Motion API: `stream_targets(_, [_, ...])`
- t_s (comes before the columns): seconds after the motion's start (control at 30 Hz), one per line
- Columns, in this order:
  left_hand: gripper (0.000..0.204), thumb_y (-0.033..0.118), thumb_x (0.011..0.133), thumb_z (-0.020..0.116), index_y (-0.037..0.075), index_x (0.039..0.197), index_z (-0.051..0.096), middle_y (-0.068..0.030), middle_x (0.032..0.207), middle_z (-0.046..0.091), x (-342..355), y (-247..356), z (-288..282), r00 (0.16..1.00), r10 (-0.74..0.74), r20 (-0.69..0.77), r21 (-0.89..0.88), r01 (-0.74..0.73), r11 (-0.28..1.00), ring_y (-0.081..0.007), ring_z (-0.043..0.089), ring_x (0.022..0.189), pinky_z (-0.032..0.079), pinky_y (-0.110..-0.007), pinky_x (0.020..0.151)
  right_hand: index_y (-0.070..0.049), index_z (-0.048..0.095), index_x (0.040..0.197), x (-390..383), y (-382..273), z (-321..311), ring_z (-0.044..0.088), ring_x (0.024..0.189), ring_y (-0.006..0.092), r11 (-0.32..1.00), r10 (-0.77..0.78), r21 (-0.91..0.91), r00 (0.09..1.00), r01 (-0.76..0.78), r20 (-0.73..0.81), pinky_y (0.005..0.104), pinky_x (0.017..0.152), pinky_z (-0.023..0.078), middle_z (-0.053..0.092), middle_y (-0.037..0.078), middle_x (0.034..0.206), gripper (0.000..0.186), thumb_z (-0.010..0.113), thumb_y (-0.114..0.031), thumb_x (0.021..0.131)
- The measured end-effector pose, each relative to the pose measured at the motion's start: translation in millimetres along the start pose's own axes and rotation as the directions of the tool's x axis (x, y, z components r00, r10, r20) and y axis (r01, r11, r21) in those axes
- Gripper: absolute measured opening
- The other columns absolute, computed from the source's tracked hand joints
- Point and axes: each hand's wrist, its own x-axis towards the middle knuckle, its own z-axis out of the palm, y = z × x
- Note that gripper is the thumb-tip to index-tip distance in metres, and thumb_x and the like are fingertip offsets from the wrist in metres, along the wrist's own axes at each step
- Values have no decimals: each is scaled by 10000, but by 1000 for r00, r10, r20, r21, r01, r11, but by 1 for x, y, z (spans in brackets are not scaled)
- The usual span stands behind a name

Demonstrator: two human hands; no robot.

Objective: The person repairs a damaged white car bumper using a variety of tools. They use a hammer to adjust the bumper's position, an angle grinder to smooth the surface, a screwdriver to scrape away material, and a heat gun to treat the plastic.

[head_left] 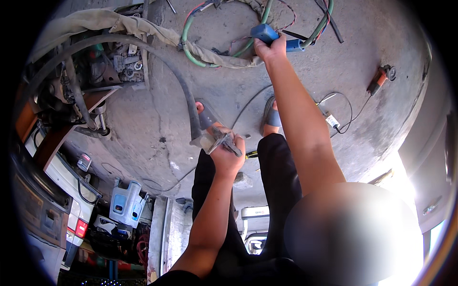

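My left hand (228,155), low in front of my legs, is closed round a worn grey metal piece (224,138). A thick dark hose (183,88) comes down from the upper left and ends against this piece; whether they are joined I cannot tell. My right arm stretches far forward. Its hand (272,50) grips a blue block-shaped handle (264,34), and another blue part (295,45) shows on the other side of the fingers. A green hose (318,29) with thin red and dark wires runs up from beside the blue part.
A tan cloth-sleeved hose (109,21) and a green hose loop (187,40) lie on the concrete floor ahead. Metal parts fill a tray (114,88) at the left. An orange angle grinder (378,82) and a white power strip (331,121) with cords lie to the right.
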Motion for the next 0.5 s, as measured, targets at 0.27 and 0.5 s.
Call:
stream_targets(0.27, [238, -138, 750, 563, 54, 823, 443, -14, 807, 478, 1, 12, -12, 998, -56, -32, 30, 57, 998, -95, 462, 741, 379, -228, 699, 109, 459, 1194, 19, -14, -15, 637, 972, 348, 818, 306, -509, 952, -268, -9, 457, 862, 569, 584, 260, 1094, 480, 420, -331, 1005])
stream_targets(0.5, [230, -101, 704, 562, 25, 860, 449, 20, 649, 395, 10, 22, -10, 994, -92, -58, 18, 93, 996, -77, 408, 580, 358, -222, 584, 62, 547, 947, 4, -13, -123, 641, 732, 262, 321, -306, -942, 930, -100, -203, 421, 613, 603, 589, 140, 858, 313, 630, -233, 887])
